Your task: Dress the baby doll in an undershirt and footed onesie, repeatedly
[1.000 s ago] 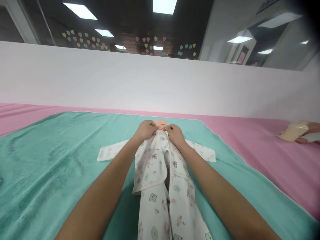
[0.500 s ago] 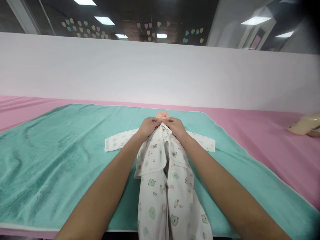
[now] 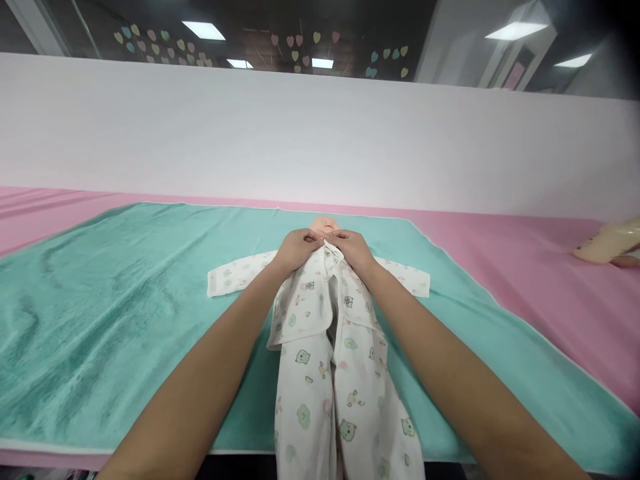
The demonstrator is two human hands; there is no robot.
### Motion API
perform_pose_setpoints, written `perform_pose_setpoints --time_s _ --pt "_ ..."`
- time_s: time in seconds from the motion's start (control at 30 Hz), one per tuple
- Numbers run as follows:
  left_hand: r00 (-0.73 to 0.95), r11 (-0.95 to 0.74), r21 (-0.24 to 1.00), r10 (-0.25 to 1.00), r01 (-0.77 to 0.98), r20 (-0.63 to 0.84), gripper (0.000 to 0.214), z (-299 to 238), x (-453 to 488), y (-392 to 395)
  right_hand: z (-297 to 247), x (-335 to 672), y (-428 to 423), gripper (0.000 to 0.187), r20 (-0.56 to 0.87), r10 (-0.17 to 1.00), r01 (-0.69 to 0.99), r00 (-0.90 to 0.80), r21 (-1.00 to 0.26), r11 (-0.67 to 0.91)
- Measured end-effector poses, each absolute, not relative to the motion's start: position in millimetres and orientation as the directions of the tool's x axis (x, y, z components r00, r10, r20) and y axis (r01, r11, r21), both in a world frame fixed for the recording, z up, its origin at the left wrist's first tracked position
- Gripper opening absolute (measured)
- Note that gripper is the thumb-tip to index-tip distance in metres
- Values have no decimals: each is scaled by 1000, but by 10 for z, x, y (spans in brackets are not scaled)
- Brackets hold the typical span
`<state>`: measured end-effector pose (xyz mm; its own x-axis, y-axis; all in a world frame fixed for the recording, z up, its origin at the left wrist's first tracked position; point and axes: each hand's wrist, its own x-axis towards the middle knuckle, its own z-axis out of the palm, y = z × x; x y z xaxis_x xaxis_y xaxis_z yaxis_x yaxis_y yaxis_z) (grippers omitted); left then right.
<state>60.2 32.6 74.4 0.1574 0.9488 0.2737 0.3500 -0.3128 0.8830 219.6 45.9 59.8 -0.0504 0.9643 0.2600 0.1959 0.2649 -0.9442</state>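
A baby doll (image 3: 324, 225) lies on its back on a teal towel (image 3: 115, 300), dressed in a white romper (image 3: 320, 360) printed with small animals. Only the top of its head shows past my hands. My left hand (image 3: 296, 248) pinches the left flap of the romper at the collar. Close beside it, my right hand (image 3: 354, 248) pinches the right flap at the same spot. The two flaps meet under the doll's chin. Lower down the front of the romper still gapes. Its sleeves lie spread out to both sides.
The towel covers a pink sheet (image 3: 525, 267) on a wide table. A white wall panel (image 3: 300, 133) runs along the far edge. At the far right a cream bottle-like object (image 3: 607, 244) lies on the pink sheet, with part of another person's hand beside it.
My hands have drawn together at the collar, closing the gap between the two flaps. The view has tilted down a little, and the towel's near edge now shows.
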Motion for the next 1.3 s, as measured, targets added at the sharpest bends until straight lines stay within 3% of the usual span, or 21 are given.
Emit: perform_pose_setpoints --time_s 0.17,0.33,0.63,0.87,1.1,1.3 --pt "115 -227 962 971 154 211 22 715 633 334 615 2189 433 28 263 965 127 -28 -956 264" --pt "133 -200 976 973 88 187 22 710 614 336 602 2202 427 30 256 966 131 -28 -957 257" --pt "102 -262 946 964 190 246 18 696 636 332 593 2209 370 23 336 942 215 12 -921 326" --pt "101 -222 938 974 268 201 25 773 632 285 565 2217 294 17 499 858 249 -122 -822 513" --pt "94 -192 956 980 223 175 23 765 662 286 543 2254 142 22 447 877 228 -178 -848 478" --pt "70 -197 948 980 251 185 18 760 688 292 590 2245 23 31 467 847 314 -253 -789 528"
